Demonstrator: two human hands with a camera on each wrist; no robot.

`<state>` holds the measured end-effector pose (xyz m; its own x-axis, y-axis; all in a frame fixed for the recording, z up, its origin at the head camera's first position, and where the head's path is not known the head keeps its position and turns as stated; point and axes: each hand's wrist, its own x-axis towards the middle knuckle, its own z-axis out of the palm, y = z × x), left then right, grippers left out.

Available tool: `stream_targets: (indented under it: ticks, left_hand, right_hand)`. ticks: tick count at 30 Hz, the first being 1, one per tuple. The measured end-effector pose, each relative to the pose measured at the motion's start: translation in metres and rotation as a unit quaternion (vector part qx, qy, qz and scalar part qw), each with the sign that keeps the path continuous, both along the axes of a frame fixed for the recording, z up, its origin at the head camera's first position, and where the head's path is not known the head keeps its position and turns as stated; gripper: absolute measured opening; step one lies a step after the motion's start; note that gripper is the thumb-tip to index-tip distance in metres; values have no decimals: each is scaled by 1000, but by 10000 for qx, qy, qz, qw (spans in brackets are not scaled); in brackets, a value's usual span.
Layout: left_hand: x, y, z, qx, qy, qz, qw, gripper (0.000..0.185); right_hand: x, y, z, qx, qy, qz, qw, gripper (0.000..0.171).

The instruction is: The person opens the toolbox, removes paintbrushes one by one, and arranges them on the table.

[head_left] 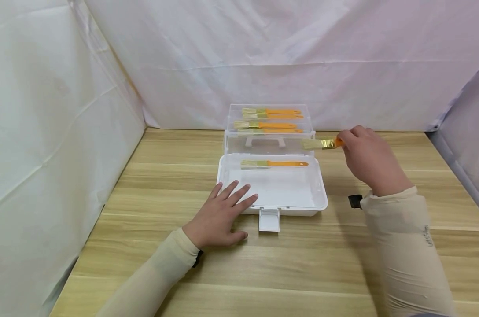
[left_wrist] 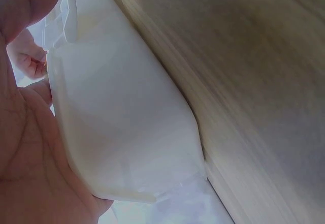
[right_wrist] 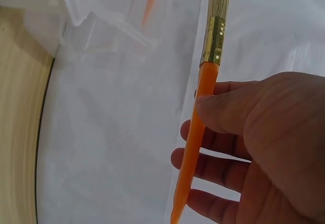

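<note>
Right hand (head_left: 368,156) pinches one brush (head_left: 322,144), axis 3-to-9 o'clock, bristles at 9 (five more lie in the box (head_left: 318,185)); left hand (head_left: 219,215) rests flat, fingers spread.

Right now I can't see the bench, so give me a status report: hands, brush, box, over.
Left hand flat on white plastic box rim. Right hand pinches orange-handled brush, beside clear upper tray. Path to box unobstructed.

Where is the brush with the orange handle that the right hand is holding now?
In the head view the right hand holds the brush in the air, right of the storage box, bristles toward its clear upper trays.
</note>
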<state>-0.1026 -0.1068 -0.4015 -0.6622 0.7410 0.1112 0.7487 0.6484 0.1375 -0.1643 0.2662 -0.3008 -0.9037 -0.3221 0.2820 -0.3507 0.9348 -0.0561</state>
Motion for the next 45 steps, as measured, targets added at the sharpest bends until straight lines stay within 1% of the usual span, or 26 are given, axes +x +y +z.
stream_targets:
  ticks: [4, 10, 17, 20, 25, 28, 32, 36, 41, 45]
  left_hand:
    - [-1, 0, 0, 62, 29, -36, 10000, 86]
    - [0, 1, 1, 108, 39, -73, 9999, 85]
    - [-1, 0, 3, 62, 20, -27, 10000, 85]
    - [-1, 0, 3, 63, 44, -39, 10000, 85]
    - [-1, 0, 2, 88, 63, -40, 9999, 85]
    - [-1, 0, 3, 122, 52, -54, 9999, 85]
    - [0, 1, 3, 118, -10, -42, 9999, 85]
    - [1, 1, 3, 101, -22, -17, 9999, 85]
    - [1, 2, 3, 97, -22, -3, 10000, 85]
    - [1, 2, 3, 39, -37, 37, 10000, 86]
  right_hand:
    - [0, 15, -10, -52, -67, -22, 10000, 19]
    - [1, 36, -26, 85, -244, -160, 9995, 19]
    - [-6, 57, -44, 188, -435, -202, 9987, 17]
    - [-12, 65, -51, 189, -589, -204, 9979, 17]
    - [-26, 74, -60, 272, -1043, -179, 9940, 21]
    - [-36, 79, -64, 328, -1240, -152, 9916, 23]
    - [-48, 86, -70, 382, -1353, -179, 9899, 24]
    - [-59, 90, -78, 377, -1323, -205, 9903, 24]
    - [-70, 93, -89, 320, -1302, -102, 9909, 23]
    - [-77, 97, -97, 144, -1499, -45, 9886, 23]
